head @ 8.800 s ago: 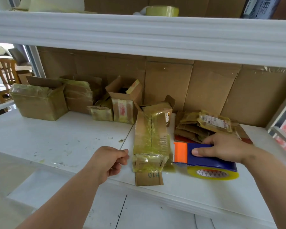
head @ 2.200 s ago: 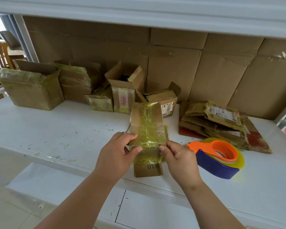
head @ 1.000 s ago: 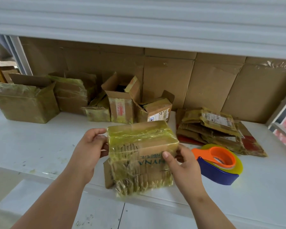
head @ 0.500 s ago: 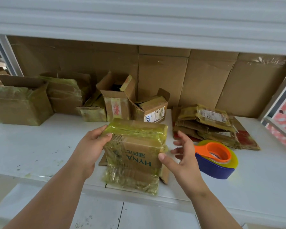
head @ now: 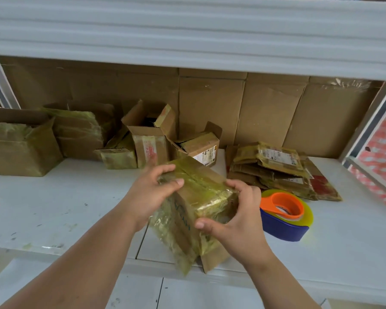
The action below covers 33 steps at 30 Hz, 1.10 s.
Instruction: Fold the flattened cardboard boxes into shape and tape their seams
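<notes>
At the front edge of the white shelf (head: 54, 208), the left hand (head: 147, 197) curls over the near top corner of a tape-covered cardboard box (head: 194, 206), thumb and fingers clamped on it, while the right hand (head: 236, 221) grips the opposite side, thumb on the near face and fingers wrapped round the far one. Tilted between them, the box has its lower flaps resting on the shelf edge. Squaring it looks like the step in hand; doing it well probably means pressing opposite corners evenly until the walls stand at right angles, then folding the loose bottom flaps flat before any tape goes on. Just right of the right hand lies a blue and orange tape dispenser (head: 283, 215) with a yellowish roll. Beyond it sits a stack of flattened boxes (head: 274, 168), and further left several formed, open boxes (head: 149, 139) stand against a cardboard-lined back wall (head: 265, 112) under an upper shelf (head: 187, 34).
</notes>
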Motion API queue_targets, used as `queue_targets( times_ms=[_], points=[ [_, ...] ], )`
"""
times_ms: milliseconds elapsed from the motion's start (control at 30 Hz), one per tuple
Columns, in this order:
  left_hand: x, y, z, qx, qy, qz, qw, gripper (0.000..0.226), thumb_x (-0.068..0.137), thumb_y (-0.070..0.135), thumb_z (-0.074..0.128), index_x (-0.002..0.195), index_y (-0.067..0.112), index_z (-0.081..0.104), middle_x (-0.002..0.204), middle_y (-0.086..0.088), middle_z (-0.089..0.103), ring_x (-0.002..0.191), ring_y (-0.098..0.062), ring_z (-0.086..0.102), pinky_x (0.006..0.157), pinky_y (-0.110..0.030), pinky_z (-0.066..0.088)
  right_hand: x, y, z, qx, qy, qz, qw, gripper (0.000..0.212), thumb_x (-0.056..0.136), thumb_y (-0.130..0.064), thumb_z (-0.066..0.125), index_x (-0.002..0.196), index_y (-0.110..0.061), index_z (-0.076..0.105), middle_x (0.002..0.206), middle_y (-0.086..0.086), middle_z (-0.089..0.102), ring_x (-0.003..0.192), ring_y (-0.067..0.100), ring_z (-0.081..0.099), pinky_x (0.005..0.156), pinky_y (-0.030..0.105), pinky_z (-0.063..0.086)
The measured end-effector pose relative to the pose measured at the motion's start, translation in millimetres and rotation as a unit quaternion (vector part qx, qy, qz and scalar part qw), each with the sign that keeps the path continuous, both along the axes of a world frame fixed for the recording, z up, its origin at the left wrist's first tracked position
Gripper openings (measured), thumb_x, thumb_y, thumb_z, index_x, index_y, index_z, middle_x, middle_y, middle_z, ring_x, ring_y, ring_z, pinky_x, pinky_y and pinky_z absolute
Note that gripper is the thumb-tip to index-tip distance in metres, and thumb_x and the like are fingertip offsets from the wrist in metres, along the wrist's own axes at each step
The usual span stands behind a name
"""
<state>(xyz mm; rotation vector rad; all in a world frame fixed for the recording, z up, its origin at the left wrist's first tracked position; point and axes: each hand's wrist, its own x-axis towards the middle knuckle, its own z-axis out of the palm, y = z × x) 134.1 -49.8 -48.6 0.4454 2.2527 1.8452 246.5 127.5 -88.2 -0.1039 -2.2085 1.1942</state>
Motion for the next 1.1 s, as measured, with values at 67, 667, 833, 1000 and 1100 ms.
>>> queue_targets(
  times_ms=[67, 667, 833, 1000, 1100],
  points=[
    [4.3, 9.0, -1.8, -0.049, 0.035, 0.001, 0.998, 0.05, 0.085, 0.031, 0.076, 0.131, 0.036, 0.059, 0.159, 0.023, 0.01, 0.149, -0.014, 0.016, 0.118, -0.049, 0.031, 2.1, -0.3, -7.5, 0.032, 0.007, -0.014, 0.999, 0.096, 0.046, -0.086, 0.072, 0.124, -0.043, 0.038, 0.118, -0.034, 0.028, 0.118, -0.011, 0.037, 0.093, 0.0, 0.031],
    [27.7, 1.3, -7.0, -0.302, 0.177, -0.142, 0.926, 0.096, 0.063, 0.069, 0.075, 0.146, 0.034, 0.042, 0.152, 0.027, 0.013, 0.14, 0.004, 0.004, 0.117, -0.03, 0.018, 0.9, 5.9, -32.6, 0.102, 0.039, -0.026, 0.994, 0.042, 0.082, -0.055, 0.062, 0.096, -0.016, 0.061, 0.101, -0.016, 0.039, 0.1, -0.005, 0.046, 0.073, 0.006, 0.04],
    [29.5, -3.6, -16.5, -0.265, 0.272, -0.136, 0.915, 0.063, 0.078, 0.043, 0.079, 0.134, 0.049, 0.05, 0.14, 0.037, 0.035, 0.135, 0.015, 0.023, 0.113, -0.014, 0.019, 0.6, 7.5, -35.4, 0.094, 0.033, 0.015, 0.995, 0.034, 0.087, -0.045, 0.062, 0.103, -0.015, 0.065, 0.107, -0.015, 0.043, 0.102, 0.0, 0.049, 0.077, 0.009, 0.042],
    [26.0, -9.6, -34.9, -0.255, 0.291, -0.139, 0.912, 0.056, 0.084, 0.044, 0.071, 0.128, 0.056, 0.039, 0.139, 0.044, 0.027, 0.137, 0.025, 0.009, 0.111, -0.004, 0.006, -1.0, 9.1, -37.1, 0.108, 0.022, 0.026, 0.994, 0.02, 0.087, -0.024, 0.065, 0.106, -0.019, 0.068, 0.106, -0.015, 0.045, 0.094, 0.006, 0.053, 0.071, 0.017, 0.048],
    [25.6, -13.8, -30.3, -0.281, 0.261, -0.168, 0.908, 0.059, 0.085, 0.048, 0.069, 0.132, 0.059, 0.035, 0.143, 0.045, 0.02, 0.137, 0.025, -0.002, 0.113, -0.014, 0.006, 1.6, 12.7, -32.8, 0.101, 0.024, 0.039, 0.994, 0.022, 0.087, -0.025, 0.066, 0.108, -0.019, 0.072, 0.105, -0.013, 0.049, 0.09, 0.007, 0.057, 0.07, 0.015, 0.05]
  ],
)
